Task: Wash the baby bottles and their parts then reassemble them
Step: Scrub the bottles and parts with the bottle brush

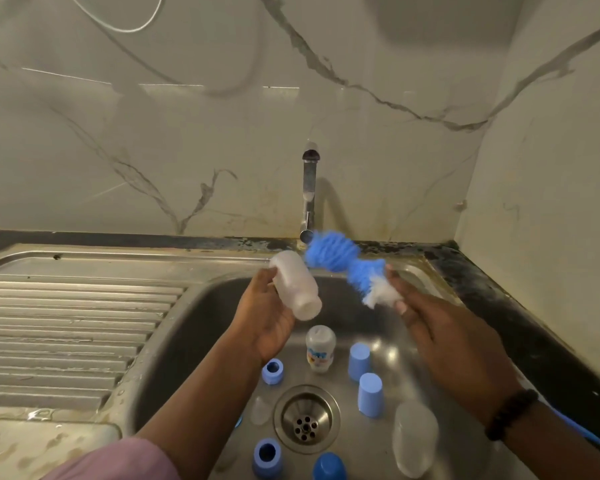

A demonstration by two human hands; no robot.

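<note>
Above the sink [194,306], left grip [267,317] clasps bottle [297,289] — right grip [440,327] pinches brush [347,265].

You have a shiny metal sink [174,327] in front of you. In its bowl, around the round drain [306,419], lie bottle parts. A small bottle with a picture [320,348] stands behind the drain. Two blue caps [359,361] [371,394] stand to its right. A clear bottle [414,438] lies on its side, further right. Two blue rings [273,371] [267,457] sit on the left. A darker blue cap [329,466] is at the near edge. A clear teat [260,410] sits just left of the drain. The ribbed tray [66,341] on the left is wet.
</note>
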